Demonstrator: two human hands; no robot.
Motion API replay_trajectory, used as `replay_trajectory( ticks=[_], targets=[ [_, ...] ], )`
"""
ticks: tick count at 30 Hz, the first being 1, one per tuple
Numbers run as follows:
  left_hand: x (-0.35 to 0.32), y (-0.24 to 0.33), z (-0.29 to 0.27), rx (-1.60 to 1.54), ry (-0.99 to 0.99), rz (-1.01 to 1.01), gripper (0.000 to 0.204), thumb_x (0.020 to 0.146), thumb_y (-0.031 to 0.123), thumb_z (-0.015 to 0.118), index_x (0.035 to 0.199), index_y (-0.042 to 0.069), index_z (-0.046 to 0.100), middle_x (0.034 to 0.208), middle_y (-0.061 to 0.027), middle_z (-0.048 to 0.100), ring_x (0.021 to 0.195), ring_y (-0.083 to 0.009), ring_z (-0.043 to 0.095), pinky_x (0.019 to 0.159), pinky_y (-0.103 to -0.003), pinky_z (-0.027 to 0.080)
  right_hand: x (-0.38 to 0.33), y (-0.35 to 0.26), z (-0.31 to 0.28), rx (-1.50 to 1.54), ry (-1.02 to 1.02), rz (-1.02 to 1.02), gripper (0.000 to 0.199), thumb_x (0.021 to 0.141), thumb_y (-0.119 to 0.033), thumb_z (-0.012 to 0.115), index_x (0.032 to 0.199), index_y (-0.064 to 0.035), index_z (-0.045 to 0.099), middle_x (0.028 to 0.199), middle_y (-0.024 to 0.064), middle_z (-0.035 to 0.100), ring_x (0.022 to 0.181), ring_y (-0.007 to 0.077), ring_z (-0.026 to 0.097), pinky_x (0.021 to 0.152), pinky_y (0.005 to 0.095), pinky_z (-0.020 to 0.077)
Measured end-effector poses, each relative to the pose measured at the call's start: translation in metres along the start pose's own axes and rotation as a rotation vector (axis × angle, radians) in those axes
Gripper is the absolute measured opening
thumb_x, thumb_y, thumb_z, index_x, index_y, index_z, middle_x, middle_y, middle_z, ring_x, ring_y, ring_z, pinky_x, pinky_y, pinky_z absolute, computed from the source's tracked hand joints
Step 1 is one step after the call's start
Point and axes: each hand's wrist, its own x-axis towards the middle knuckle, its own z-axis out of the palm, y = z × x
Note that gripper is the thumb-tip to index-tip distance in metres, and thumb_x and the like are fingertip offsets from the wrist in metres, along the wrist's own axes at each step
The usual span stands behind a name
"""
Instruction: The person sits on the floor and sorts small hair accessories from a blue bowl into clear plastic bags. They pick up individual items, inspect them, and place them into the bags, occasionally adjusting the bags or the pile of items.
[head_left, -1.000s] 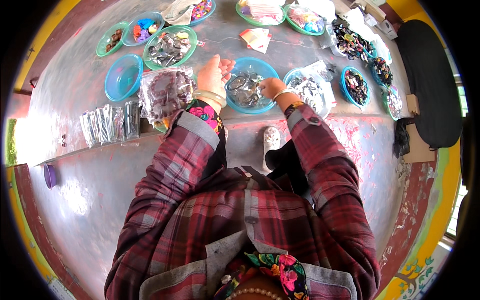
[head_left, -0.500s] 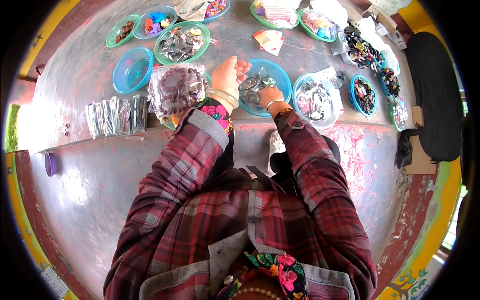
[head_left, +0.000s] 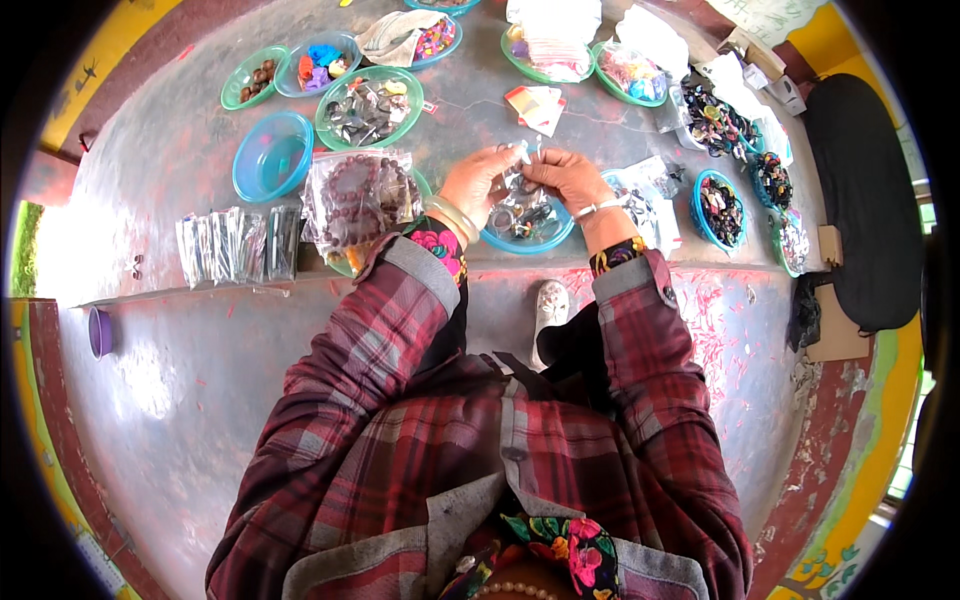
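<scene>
My left hand (head_left: 480, 183) and my right hand (head_left: 570, 182) are raised close together over a blue bowl (head_left: 557, 240). Both have their fingertips pinched around something small and whitish, too small to name. The bowl beneath them holds a jumble of small dark and shiny pieces, partly covered by the hands. Beside my left wrist, a clear plastic bag of dark red beads (head_left: 350, 195) lies over a green bowl. Right of my right wrist stands a bowl of black and white pieces (head_left: 650, 215), partly hidden by that hand.
A vacant blue basin (head_left: 272, 157) and a green bowl of dark shiny pieces (head_left: 372, 108) stand to the left. Several thin plastic packets (head_left: 235, 245) lie at the raised edge. Baskets of dark bands (head_left: 720, 207) are at the right. Folded cards (head_left: 535, 108) lie ahead.
My right hand has come up out of the blue bowl and met my left hand above it. Both now pinch something small. My left hand has turned inward and moved slightly right.
</scene>
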Motion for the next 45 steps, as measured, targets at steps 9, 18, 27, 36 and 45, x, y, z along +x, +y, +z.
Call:
replay_trajectory(
  ticks=[9,18,27,36,45],
  targets=[
    [0.000,0.006,0.001,-0.154,-0.079,0.020,0.023,0.084,0.021,0.055,0.095,0.001,0.056,0.088,-0.0086,0.061,0.077,-0.0166,0.057,0.070,-0.030,0.045,-0.024,0.007,0.014,0.026,0.097,0.084,0.019,0.077,-0.013,0.064,0.090,-0.0002,0.060,0.080,0.0059,0.063,0.068,0.0136,0.060,0.063,0.0243,0.0483],
    [-0.003,-0.001,0.009,0.001,-0.180,-0.034,0.026,0.082,0.021,0.057,0.097,-0.001,0.057,0.089,-0.0094,0.060,0.081,-0.0193,0.058,0.072,-0.032,0.047,-0.020,0.013,0.031,0.097,0.215,-0.100,0.023,0.076,-0.015,0.064,0.092,0.0015,0.062,0.077,0.0039,0.063,0.062,0.0075,0.055,0.055,0.0187,0.0412],
    [0.000,0.002,0.010,-0.088,-0.027,0.153,0.021,0.084,0.020,0.055,0.086,-0.001,0.060,0.089,-0.0091,0.061,0.085,-0.0191,0.057,0.075,-0.030,0.043,-0.025,0.011,0.033,-0.055,0.229,-0.103,0.017,0.076,-0.013,0.064,0.084,0.0016,0.064,0.070,0.0036,0.061,0.059,0.0085,0.055,0.053,0.0202,0.0409],
    [0.011,0.001,-0.005,-0.178,0.181,0.192,0.028,0.082,0.024,0.059,0.097,0.001,0.054,0.097,-0.0114,0.060,0.093,-0.0199,0.055,0.077,-0.030,0.041,-0.021,0.019,-0.018,-0.389,0.280,-0.055,0.021,0.070,-0.017,0.067,0.082,0.0003,0.065,0.064,0.0020,0.059,0.056,0.0084,0.052,0.052,0.0212,0.0405],
    [0.005,0.007,-0.006,-0.152,0.262,0.147,0.025,0.081,0.025,0.059,0.093,0.003,0.057,0.096,-0.0097,0.061,0.088,-0.0168,0.055,0.075,-0.027,0.037,-0.041,0.019,-0.195,-0.719,0.619,0.313,0.014,0.074,-0.018,0.063,0.072,-0.0045,0.058,0.064,0.0020,0.057,0.054,0.0112,0.055,0.048,0.0224,0.0448]
  ],
)
